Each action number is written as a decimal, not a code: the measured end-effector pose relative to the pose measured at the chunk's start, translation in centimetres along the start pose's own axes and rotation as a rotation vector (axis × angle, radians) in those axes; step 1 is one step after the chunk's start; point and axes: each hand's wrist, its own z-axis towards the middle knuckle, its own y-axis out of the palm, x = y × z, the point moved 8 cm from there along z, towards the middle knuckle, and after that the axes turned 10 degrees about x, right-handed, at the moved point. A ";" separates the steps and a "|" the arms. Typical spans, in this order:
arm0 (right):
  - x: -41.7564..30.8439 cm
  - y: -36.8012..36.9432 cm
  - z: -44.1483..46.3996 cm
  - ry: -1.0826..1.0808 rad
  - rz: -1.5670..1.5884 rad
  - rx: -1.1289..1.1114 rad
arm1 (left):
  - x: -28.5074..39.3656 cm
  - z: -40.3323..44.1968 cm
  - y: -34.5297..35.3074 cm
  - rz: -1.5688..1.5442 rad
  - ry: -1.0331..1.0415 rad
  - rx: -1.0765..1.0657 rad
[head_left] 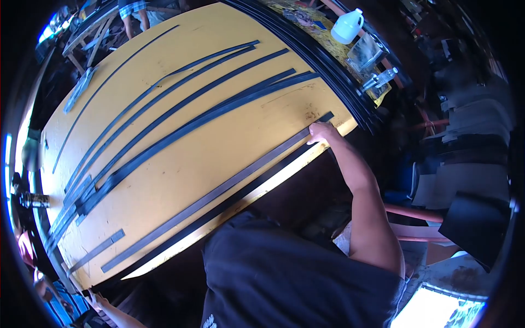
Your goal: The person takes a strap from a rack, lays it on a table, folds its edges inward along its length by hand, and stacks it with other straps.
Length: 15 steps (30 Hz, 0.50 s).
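Observation:
A long black strip (219,210) runs along the near edge of a yellow-topped table (262,128). My right hand (322,133) is closed at the strip's right end, near the table's right corner. Its knuckles also lie over a second dark strip (213,195), which rests flat just behind the first. At the near left corner, my left hand (98,302) is closed at the black strip's other end; its fingertips are small in view. Several more dark strips (158,112) lie lengthwise across the table, some overlapping at the left. A short strip piece (98,251) is near the left edge.
A stack of long black strips (306,54) lines the table's right side. Beyond it stand a white jug (348,26) and a clear bottle (380,79). A clear plastic piece (79,90) lies at the far left edge. Another person (133,13) is beyond the table.

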 end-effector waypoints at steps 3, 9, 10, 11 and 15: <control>-1.3 -0.9 -1.3 0.084 0.118 0.106 | -2.7 3.0 1.0 -0.010 -0.077 0.002; -0.9 -0.4 -1.7 0.196 0.214 0.287 | -4.6 6.2 2.9 -0.077 0.011 -0.088; -1.4 0.1 -2.0 0.196 0.213 0.287 | -5.8 10.3 2.8 -0.077 0.010 -0.087; -2.4 -0.2 -2.4 0.181 0.212 0.389 | -5.7 11.4 3.2 0.091 0.229 -0.149; -11.5 0.5 -6.2 -0.089 0.414 0.839 | -6.5 9.5 3.2 -0.170 0.018 -0.053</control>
